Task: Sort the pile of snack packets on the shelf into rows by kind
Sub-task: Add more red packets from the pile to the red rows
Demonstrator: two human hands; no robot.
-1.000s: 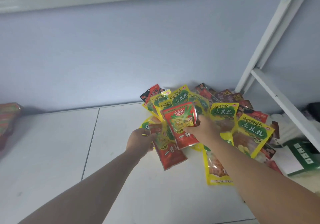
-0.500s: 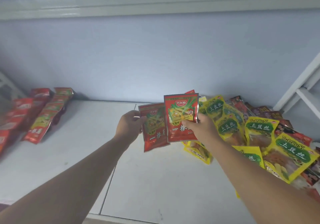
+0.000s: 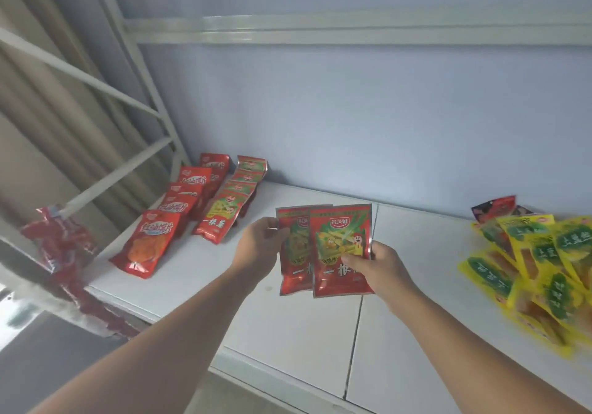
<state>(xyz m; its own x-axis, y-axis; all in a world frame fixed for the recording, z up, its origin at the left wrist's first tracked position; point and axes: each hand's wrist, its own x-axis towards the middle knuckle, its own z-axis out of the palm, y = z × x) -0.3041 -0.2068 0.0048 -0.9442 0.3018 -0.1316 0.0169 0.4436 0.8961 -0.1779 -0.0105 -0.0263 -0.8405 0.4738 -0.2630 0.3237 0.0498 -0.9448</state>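
The left hand (image 3: 261, 243) pinches a red packet (image 3: 293, 253) by its side edge, the right hand (image 3: 381, 266) thumb-clamps a second packet (image 3: 339, 243) overlapping it between the fingers; light, slick, floppy foil, likely best gripped at seams.

Both bare forearms (image 3: 179, 327) stretched forward — the left hand (image 3: 260, 247) pinched the rear red packet (image 3: 293, 272) by its edge, the right hand (image 3: 381, 267) gripped the front red packet (image 3: 336, 240), thumb across its face.

Shelf (image 3: 288, 333): left hand (image 3: 261, 247) grips rear red packet (image 3: 293, 253); right hand (image 3: 381, 269), front red packet (image 3: 339, 253); red rows (image 3: 219, 221) left; yellow pile (image 3: 538, 269) right.
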